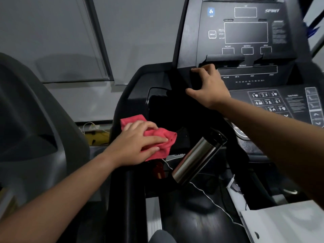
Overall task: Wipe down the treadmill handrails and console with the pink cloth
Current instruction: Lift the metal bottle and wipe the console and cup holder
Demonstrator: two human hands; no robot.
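Note:
My left hand (138,141) lies flat on the pink cloth (163,137), pressing it onto the left edge of the black treadmill console (245,71) beside the left handrail (121,181). The cloth is bunched, with a corner showing behind my fingers. My right hand (208,86) rests on the console's left side just below the display panel, fingers spread and bent over the dark edge, holding nothing loose. The number keypad (268,102) lies to the right of my right wrist.
A steel bottle (196,158) with a black cap leans in the cup tray between my arms. A thin white cable (210,200) trails below it. A white sheet (287,220) sits at the lower right. Another dark machine (26,120) stands on the left.

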